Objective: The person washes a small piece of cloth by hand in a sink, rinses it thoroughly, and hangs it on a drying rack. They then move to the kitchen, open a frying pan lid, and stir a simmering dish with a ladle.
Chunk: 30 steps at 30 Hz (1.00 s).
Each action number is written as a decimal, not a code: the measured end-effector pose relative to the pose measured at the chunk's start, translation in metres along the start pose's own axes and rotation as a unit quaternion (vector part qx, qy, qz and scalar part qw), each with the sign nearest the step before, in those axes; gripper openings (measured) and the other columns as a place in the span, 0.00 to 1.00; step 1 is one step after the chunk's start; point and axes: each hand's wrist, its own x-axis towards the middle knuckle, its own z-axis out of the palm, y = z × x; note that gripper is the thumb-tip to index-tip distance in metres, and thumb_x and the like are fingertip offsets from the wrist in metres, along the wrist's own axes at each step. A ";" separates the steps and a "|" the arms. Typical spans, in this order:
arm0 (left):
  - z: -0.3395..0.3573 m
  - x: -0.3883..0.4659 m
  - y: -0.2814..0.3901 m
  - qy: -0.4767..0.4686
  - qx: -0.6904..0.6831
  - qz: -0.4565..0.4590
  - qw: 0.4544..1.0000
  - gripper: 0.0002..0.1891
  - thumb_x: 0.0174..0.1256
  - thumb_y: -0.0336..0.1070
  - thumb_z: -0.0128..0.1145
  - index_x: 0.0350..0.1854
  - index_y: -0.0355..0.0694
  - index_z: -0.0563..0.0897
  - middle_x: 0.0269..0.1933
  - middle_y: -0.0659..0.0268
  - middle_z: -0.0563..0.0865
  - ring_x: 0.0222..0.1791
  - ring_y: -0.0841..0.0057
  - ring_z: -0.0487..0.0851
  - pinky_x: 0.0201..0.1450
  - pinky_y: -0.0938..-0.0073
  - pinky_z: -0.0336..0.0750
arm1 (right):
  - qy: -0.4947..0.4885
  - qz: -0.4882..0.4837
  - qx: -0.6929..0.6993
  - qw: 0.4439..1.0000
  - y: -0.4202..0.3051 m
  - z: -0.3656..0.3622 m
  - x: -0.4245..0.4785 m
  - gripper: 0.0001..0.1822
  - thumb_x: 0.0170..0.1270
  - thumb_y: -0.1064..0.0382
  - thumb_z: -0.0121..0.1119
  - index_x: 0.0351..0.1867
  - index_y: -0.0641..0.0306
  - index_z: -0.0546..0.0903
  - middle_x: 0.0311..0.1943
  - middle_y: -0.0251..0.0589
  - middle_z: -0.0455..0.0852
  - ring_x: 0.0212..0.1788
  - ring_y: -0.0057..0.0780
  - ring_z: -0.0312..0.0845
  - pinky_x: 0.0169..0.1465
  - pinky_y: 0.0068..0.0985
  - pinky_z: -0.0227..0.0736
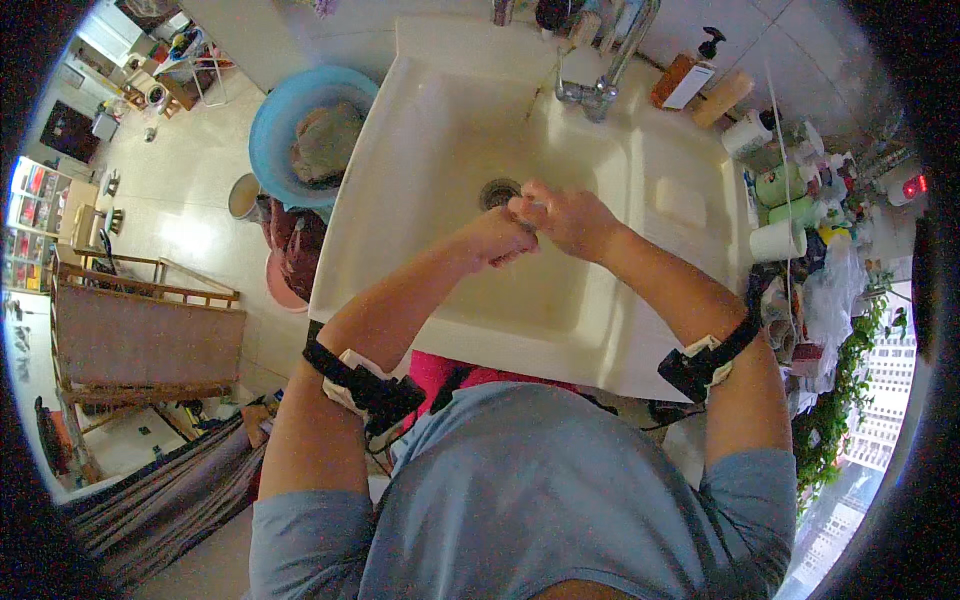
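My left hand (pixel 504 235) and my right hand (pixel 566 217) meet over the basin of a cream-coloured sink (pixel 517 300), just below its round drain (pixel 500 195). Their fingers are curled and touch one another. Whether anything small lies between them I cannot tell, since the fingers hide it. Beyond the hands, at the back edge of the sink, stands a chrome faucet (pixel 596 94). On the ledge to the right of the basin is a pale rectangular patch, perhaps a bar of soap (pixel 680 202).
A blue plastic basin (pixel 270 150) with cloth in it adjoins the sink's left side. Below it are a dark bundle (pixel 304 247) and a pink basin (pixel 281 289). An amber pump bottle (pixel 675 79) stands at the back right; rolls and plastic bags crowd the right side.
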 end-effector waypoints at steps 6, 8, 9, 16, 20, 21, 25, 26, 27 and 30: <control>-0.013 -0.001 0.011 0.036 0.088 0.063 0.993 0.09 0.50 0.30 0.61 0.35 0.38 0.79 0.25 0.65 0.76 0.19 0.80 0.71 0.17 0.75 0.66 | 0.058 0.077 0.117 0.988 -0.014 0.004 0.004 0.22 0.58 0.62 0.56 0.56 0.48 0.71 0.36 0.38 0.78 0.32 0.41 0.78 0.30 0.34 0.75; -0.015 -0.005 -0.011 0.129 -0.075 0.175 0.973 0.19 0.49 0.30 0.62 0.46 0.40 0.76 0.39 0.61 0.76 0.28 0.76 0.75 0.26 0.74 0.72 | 0.212 0.137 0.202 0.946 -0.012 0.021 0.000 0.20 0.59 0.62 0.58 0.54 0.51 0.72 0.34 0.36 0.79 0.25 0.33 0.77 0.24 0.27 0.73; -0.017 -0.016 -0.014 0.168 0.018 0.259 0.951 0.23 0.48 0.31 0.62 0.50 0.41 0.74 0.45 0.60 0.74 0.33 0.74 0.76 0.31 0.73 0.73 | 0.159 0.273 0.391 0.865 -0.011 0.010 0.000 0.17 0.60 0.61 0.57 0.52 0.52 0.73 0.33 0.35 0.78 0.21 0.28 0.73 0.21 0.23 0.68; -0.048 -0.068 0.026 0.196 0.576 0.646 0.462 0.28 0.47 0.38 0.60 0.56 0.46 0.72 0.48 0.61 0.75 0.45 0.65 0.79 0.44 0.67 0.76 | -0.116 0.421 0.861 0.260 -0.057 -0.029 -0.001 0.10 0.65 0.54 0.50 0.41 0.55 0.74 0.30 0.33 0.76 0.12 0.08 0.55 0.11 0.08 0.46; -0.052 -0.071 0.046 0.079 0.569 0.658 0.487 0.17 0.47 0.39 0.58 0.43 0.47 0.79 0.35 0.66 0.79 0.42 0.67 0.81 0.41 0.69 0.77 | -0.186 0.360 0.884 0.233 -0.070 -0.041 0.007 0.07 0.61 0.61 0.55 0.38 0.57 0.73 0.28 0.34 0.74 0.12 0.09 0.55 0.10 0.10 0.46; -0.051 -0.074 0.052 0.050 0.589 0.629 0.505 0.15 0.46 0.39 0.58 0.40 0.47 0.80 0.32 0.67 0.80 0.41 0.68 0.81 0.39 0.69 0.78 | -0.188 0.362 0.875 0.261 -0.071 -0.048 0.013 0.07 0.59 0.63 0.56 0.38 0.57 0.72 0.28 0.33 0.74 0.11 0.09 0.56 0.11 0.10 0.47; -0.046 -0.064 0.071 -0.004 0.727 0.399 0.559 0.10 0.51 0.38 0.55 0.37 0.47 0.80 0.33 0.63 0.83 0.34 0.63 0.84 0.31 0.61 0.78 | -0.184 0.456 0.682 0.541 -0.075 -0.046 0.028 0.08 0.53 0.68 0.58 0.35 0.59 0.73 0.23 0.34 0.74 0.14 0.17 0.62 0.15 0.20 0.58; -0.043 -0.060 0.073 -0.002 0.733 0.361 0.577 0.08 0.49 0.37 0.57 0.34 0.45 0.81 0.31 0.62 0.83 0.34 0.63 0.84 0.31 0.63 0.78 | -0.193 0.467 0.596 0.624 -0.073 -0.040 0.033 0.08 0.52 0.69 0.58 0.34 0.59 0.74 0.22 0.36 0.75 0.15 0.21 0.66 0.17 0.24 0.61; -0.039 -0.057 0.073 -0.001 0.737 0.322 0.594 0.07 0.48 0.35 0.58 0.31 0.44 0.82 0.29 0.61 0.84 0.34 0.64 0.84 0.31 0.64 0.79 | -0.200 0.473 0.501 0.697 -0.073 -0.035 0.034 0.08 0.50 0.69 0.57 0.34 0.60 0.74 0.21 0.38 0.76 0.17 0.26 0.70 0.19 0.28 0.65; -0.033 -0.037 0.055 0.004 0.723 0.195 0.663 0.06 0.49 0.33 0.57 0.30 0.43 0.83 0.30 0.60 0.85 0.34 0.63 0.84 0.33 0.63 0.79 | -0.090 0.363 0.287 0.882 -0.073 -0.020 0.026 0.08 0.51 0.69 0.56 0.34 0.61 0.75 0.24 0.45 0.79 0.26 0.40 0.78 0.27 0.37 0.70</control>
